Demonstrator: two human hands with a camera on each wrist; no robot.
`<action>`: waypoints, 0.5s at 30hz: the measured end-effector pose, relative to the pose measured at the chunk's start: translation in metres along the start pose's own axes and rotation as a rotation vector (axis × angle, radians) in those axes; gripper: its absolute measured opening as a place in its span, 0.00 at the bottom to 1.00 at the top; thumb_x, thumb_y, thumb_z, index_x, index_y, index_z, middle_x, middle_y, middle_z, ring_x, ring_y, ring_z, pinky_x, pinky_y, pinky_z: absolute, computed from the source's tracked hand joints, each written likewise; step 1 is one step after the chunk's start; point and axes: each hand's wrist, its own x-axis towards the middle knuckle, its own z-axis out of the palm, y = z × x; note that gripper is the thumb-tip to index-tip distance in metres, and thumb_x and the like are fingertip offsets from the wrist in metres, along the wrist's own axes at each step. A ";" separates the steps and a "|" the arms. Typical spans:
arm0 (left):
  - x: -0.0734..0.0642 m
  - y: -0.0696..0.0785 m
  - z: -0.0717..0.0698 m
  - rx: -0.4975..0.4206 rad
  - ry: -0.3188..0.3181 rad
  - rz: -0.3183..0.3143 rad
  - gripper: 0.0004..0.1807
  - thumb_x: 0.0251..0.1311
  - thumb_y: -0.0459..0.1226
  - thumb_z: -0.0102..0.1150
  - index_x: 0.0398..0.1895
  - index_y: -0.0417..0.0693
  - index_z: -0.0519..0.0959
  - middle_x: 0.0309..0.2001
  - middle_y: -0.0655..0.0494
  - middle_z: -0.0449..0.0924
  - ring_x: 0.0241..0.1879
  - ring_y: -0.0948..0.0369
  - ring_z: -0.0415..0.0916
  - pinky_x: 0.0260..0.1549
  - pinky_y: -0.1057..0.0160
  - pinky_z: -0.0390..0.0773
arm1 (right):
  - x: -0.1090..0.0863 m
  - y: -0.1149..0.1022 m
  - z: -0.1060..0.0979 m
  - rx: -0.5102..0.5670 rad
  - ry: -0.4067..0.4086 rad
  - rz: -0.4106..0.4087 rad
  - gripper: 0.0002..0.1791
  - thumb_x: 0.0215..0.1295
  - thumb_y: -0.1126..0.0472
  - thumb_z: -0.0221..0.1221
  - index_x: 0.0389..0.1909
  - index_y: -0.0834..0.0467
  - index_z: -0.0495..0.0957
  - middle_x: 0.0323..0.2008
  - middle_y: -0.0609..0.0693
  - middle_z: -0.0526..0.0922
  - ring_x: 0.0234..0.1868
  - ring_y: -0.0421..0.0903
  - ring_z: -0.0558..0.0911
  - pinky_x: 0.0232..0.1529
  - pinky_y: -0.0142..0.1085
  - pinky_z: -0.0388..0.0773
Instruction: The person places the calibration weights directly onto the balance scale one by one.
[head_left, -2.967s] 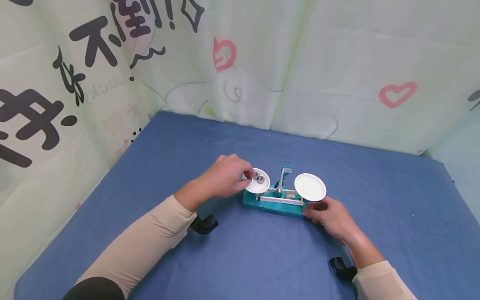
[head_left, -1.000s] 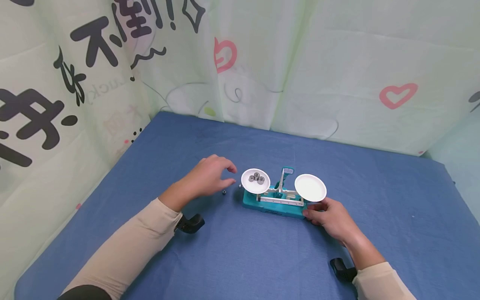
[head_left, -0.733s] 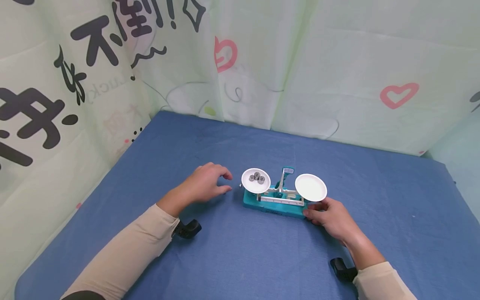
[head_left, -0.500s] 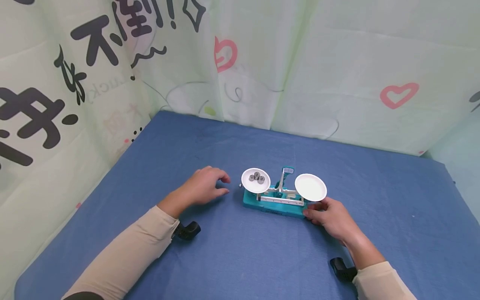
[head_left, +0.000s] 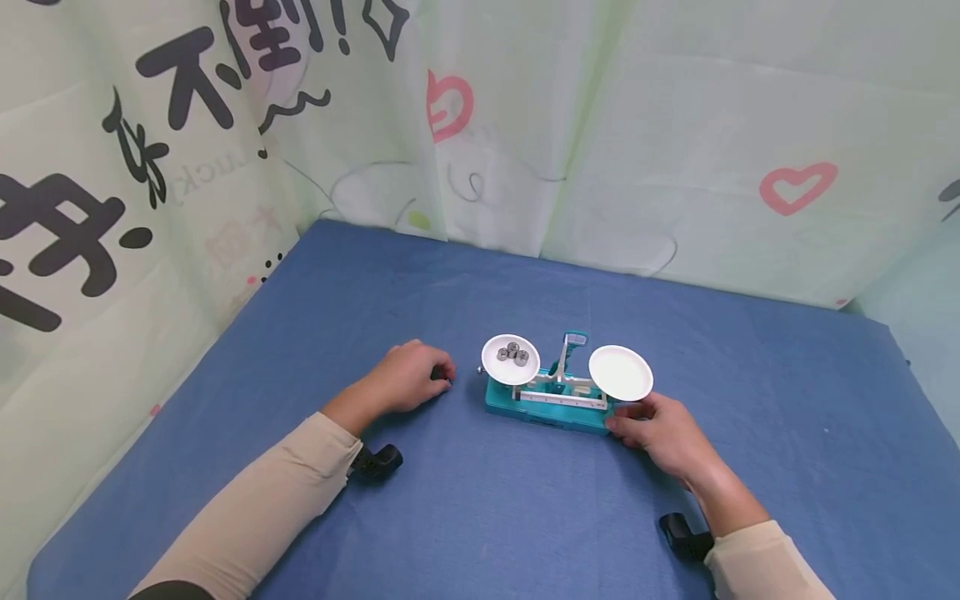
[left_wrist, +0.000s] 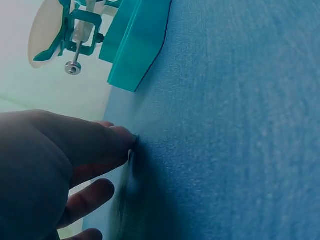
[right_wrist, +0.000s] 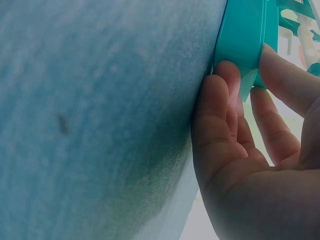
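In the head view, a balance scale with a teal base point(head_left: 551, 414) stands mid-table. Three small grey metal weights point(head_left: 513, 353) sit together on its left white pan point(head_left: 495, 372); the right white pan point(head_left: 621, 373) holds nothing. To the left of the scale, my left hand point(head_left: 408, 377) is low at the cloth. In the left wrist view its thumb and forefinger point(left_wrist: 120, 135) pinch a tiny dark piece, mostly hidden by the fingertips. My right hand point(head_left: 667, 433) grips the right end of the base, thumb on top and fingers along the end.
Blue cloth point(head_left: 480, 517) covers the table. A pale printed curtain point(head_left: 660, 108) rises behind its back edge and along the left side. The scale's adjusting screw point(left_wrist: 73, 67) sticks out at its left end.
My left hand has let go of a weight on the left pan, moved left and down to the cloth, and closed its fingertips over a small piece lying there. The right hand stays put.
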 end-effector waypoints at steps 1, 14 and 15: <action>0.001 -0.001 0.001 0.008 0.002 0.002 0.02 0.64 0.36 0.65 0.38 0.50 0.85 0.36 0.61 0.83 0.44 0.54 0.74 0.47 0.47 0.72 | 0.000 0.000 0.000 -0.001 0.001 -0.001 0.23 0.66 0.62 0.65 0.55 0.71 0.74 0.46 0.62 0.81 0.39 0.49 0.82 0.40 0.40 0.80; -0.002 0.001 -0.006 -0.018 0.045 0.043 0.02 0.63 0.35 0.65 0.36 0.48 0.84 0.34 0.60 0.82 0.39 0.56 0.73 0.44 0.49 0.72 | 0.000 0.000 0.000 0.004 -0.001 -0.009 0.22 0.65 0.62 0.65 0.54 0.71 0.74 0.45 0.61 0.81 0.38 0.49 0.82 0.39 0.39 0.80; -0.002 0.001 -0.008 -0.022 0.057 0.051 0.02 0.63 0.35 0.65 0.36 0.48 0.84 0.35 0.59 0.83 0.39 0.56 0.74 0.44 0.49 0.72 | 0.000 0.000 0.000 0.004 -0.002 -0.010 0.22 0.65 0.62 0.65 0.54 0.71 0.74 0.45 0.61 0.81 0.38 0.49 0.82 0.39 0.39 0.80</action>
